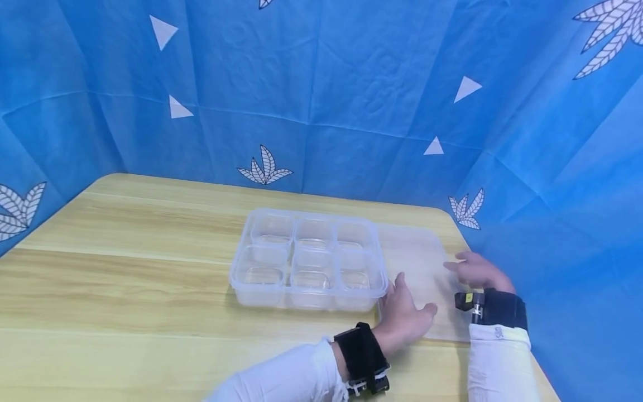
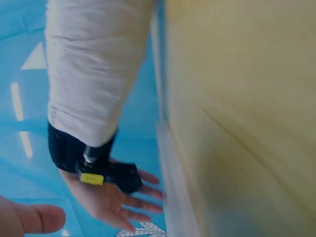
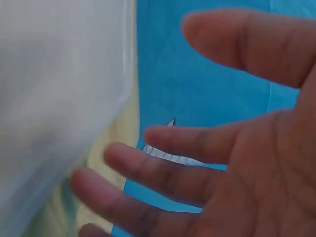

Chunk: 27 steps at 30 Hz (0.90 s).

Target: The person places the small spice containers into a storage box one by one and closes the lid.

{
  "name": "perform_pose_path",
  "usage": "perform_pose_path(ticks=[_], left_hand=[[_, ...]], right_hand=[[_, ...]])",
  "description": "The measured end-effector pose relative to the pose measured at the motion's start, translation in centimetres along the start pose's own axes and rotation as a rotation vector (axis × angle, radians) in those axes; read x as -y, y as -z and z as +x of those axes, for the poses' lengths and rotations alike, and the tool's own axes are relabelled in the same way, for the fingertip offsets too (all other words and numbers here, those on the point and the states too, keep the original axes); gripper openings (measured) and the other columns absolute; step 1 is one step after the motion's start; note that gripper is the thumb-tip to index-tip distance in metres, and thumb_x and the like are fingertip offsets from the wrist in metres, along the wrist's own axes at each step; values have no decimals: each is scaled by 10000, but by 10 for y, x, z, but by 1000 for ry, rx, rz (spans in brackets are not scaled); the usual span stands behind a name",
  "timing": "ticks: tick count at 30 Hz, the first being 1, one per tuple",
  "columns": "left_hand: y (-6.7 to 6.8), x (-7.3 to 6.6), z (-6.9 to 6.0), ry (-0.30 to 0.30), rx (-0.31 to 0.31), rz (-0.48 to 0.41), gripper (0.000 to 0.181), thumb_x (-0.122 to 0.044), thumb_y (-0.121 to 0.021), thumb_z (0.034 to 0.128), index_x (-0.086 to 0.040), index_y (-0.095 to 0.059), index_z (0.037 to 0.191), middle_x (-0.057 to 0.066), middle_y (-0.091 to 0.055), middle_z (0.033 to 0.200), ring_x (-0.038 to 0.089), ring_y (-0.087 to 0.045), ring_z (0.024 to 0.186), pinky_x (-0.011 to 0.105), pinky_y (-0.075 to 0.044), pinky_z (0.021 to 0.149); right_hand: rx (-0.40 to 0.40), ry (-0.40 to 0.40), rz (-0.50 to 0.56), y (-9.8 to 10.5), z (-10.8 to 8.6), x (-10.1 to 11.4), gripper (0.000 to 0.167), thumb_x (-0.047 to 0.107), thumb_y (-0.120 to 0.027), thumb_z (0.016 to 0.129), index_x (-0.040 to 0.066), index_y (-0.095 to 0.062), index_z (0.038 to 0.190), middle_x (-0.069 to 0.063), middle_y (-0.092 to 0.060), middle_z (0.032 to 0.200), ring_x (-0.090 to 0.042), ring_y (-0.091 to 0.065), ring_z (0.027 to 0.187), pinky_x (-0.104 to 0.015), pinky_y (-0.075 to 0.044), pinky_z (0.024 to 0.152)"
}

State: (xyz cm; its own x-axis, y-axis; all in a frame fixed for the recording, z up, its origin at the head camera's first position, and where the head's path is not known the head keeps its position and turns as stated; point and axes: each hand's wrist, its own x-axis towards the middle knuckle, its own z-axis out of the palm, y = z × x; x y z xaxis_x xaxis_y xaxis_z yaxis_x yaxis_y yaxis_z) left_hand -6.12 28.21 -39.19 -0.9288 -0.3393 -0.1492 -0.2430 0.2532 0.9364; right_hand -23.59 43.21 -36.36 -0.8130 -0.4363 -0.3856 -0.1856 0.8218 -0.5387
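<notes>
A clear plastic container (image 1: 311, 298) with several square compartments stands on the table, its right side over or against a flat translucent lid (image 1: 417, 251). My left hand (image 1: 404, 319) is at the container's front right corner, thumb stretched out over the lid. Some of its fingers are hidden behind the palm, and contact with the corner is unclear. Beside the lid's right edge, my right hand (image 1: 482, 273) has its fingers spread. Its palm and fingers look bare in the right wrist view, close to the lid (image 3: 64, 64). The left wrist view catches only my left thumb (image 2: 42, 218).
The light wooden table (image 1: 125, 290) stretches away to the left. Blue cloth (image 1: 351, 84) with white leaves and triangles hangs behind it and along the right side. The table's right edge lies close to my right hand.
</notes>
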Motion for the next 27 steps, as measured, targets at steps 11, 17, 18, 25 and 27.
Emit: perform_pose_path(ticks=[11, 17, 18, 25, 27], left_hand=[[1, 5, 6, 64, -22, 62, 810, -329, -788, 747, -105, -403, 1424, 168, -482, 1346, 370, -402, 1256, 477, -330, 1053], [1, 5, 4, 50, -39, 51, 752, -301, -796, 725, -167, -436, 1372, 160, -508, 1251, 350, -408, 1190, 491, -311, 1037], [1, 5, 4, 48, -43, 39, 739, -298, -792, 727, -172, -441, 1365, 157, -506, 1251, 346, -408, 1188, 486, -310, 1037], [0, 7, 6, 13, -73, -99, 628, -223, -772, 756, -162, -472, 1304, 137, -557, 1228, 325, -463, 1161, 438, -380, 998], [0, 7, 6, 3, -77, -122, 614, -212, -765, 760, -162, -476, 1299, 129, -568, 1231, 323, -474, 1153, 434, -388, 991]], right_hand=[[78, 50, 24, 0, 2, -21, 384, 221, -537, 983, -160, -549, 1033, -121, -544, 854, -238, -536, 760, -332, -463, 693], [160, 153, 149, 2, -3, -33, 610, 184, -552, 984, -196, -280, 1376, -337, -499, 1216, -297, -612, 969, -349, -506, 815], [172, 161, 171, 3, -4, -34, 638, 194, -554, 985, -169, -243, 1408, -364, -438, 1287, -322, -605, 1010, -355, -505, 835], [89, 356, 119, 6, -11, -37, 627, 149, -594, 963, -80, -272, 1450, -331, -303, 1456, -444, -391, 1261, -329, -444, 934], [31, 387, 79, 8, -13, -37, 622, 139, -630, 936, -58, -321, 1439, -306, -337, 1456, -442, -350, 1291, -319, -428, 940]])
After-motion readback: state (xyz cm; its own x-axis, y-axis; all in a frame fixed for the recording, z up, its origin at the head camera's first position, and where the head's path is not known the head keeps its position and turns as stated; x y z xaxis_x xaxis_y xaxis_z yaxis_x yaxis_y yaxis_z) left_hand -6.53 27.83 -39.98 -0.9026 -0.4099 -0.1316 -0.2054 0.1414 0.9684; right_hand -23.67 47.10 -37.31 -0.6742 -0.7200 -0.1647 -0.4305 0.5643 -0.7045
